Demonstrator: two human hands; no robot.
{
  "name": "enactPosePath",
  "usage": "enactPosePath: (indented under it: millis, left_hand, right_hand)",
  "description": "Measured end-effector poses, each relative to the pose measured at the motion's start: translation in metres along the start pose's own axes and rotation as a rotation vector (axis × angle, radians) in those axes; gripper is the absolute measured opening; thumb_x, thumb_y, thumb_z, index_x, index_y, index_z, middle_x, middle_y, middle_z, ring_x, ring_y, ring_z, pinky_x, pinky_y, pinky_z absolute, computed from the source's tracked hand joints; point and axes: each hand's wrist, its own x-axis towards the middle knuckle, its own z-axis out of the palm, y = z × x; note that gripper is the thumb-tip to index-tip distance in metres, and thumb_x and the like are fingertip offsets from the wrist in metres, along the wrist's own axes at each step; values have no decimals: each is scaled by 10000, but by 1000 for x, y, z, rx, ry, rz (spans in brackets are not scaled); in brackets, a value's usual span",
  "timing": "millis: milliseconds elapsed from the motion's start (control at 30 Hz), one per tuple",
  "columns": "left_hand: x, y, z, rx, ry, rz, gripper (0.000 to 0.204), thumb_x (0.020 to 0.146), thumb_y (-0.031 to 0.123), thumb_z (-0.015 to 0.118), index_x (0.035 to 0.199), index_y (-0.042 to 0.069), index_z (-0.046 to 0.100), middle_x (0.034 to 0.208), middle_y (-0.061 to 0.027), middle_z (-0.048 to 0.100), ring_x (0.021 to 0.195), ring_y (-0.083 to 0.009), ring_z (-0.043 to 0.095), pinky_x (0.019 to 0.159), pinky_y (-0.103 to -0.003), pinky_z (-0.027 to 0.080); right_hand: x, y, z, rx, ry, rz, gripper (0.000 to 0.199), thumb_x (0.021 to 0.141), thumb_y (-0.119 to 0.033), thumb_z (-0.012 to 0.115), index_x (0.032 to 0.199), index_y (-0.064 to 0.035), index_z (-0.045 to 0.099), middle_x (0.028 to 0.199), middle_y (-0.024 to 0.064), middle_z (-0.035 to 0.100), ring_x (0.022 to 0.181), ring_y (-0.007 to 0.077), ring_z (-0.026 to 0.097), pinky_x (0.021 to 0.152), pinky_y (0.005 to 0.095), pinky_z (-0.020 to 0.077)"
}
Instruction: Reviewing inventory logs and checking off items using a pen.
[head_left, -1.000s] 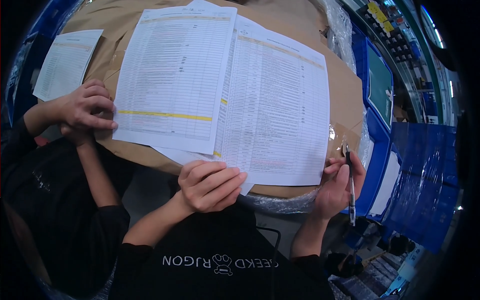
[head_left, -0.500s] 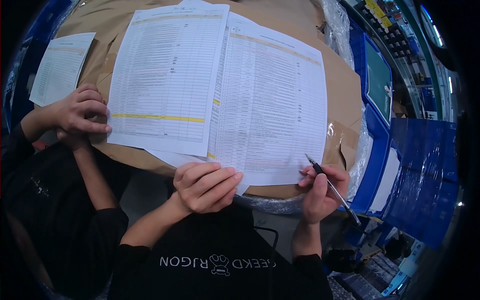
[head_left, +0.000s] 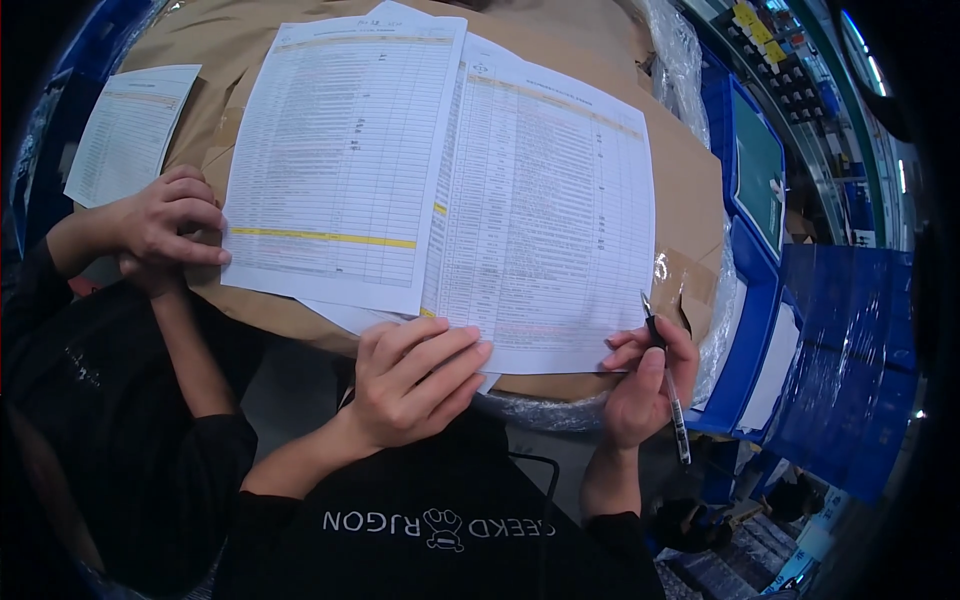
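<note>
While penned (head_left: pixel 665 380), sheets (head_left: pixel 545 210) atop box (head_left: pixel 690 180)

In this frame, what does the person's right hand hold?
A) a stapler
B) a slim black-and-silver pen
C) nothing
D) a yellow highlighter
B: the right hand grips a slim black-and-silver pen, its tip at the lower right edge of the white printed table sheet.

Co-worker's hand (head_left: pixel 165 220) blocks left, blue bins (head_left: pixel 745 330) crowd right
</note>
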Motion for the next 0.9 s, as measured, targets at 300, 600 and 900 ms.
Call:
enactPosePath:
  millis: [300, 600, 900]
  left_hand:
    - [6, 5, -4, 15, -33, -13, 315, 806, 166, 796, 1111, 98, 762, 1279, -61, 710, 1188, -235, 598, 942, -370, 405]
    - [18, 18, -21, 10, -142, -90, 316, 783, 181, 833, 1071, 92, 737, 1318, -73, 694, 1210, -245, 596, 972, -391, 370]
    - [50, -1, -50, 35, -394, -119, 340, 769, 310, 861, 964, 107, 669, 1335, -70, 686, 1394, -252, 536, 1228, -656, 129]
  right_hand:
    - [1, 2, 0, 9, -7, 8, 307, 1040, -108, 453, 1268, 79, 537, 947, 164, 629, 688, 148, 615, 784, 335, 563]
    - [1, 3, 0, 14, -6, -3, 307, 1048, -115, 455, 1272, 78, 540, 950, 165, 639, 685, 148, 616, 786, 338, 563]
    - [4, -1, -3, 69, 10, 80, 310, 1050, -122, 445, 1263, 83, 539, 939, 159, 639, 684, 167, 622, 787, 357, 558]
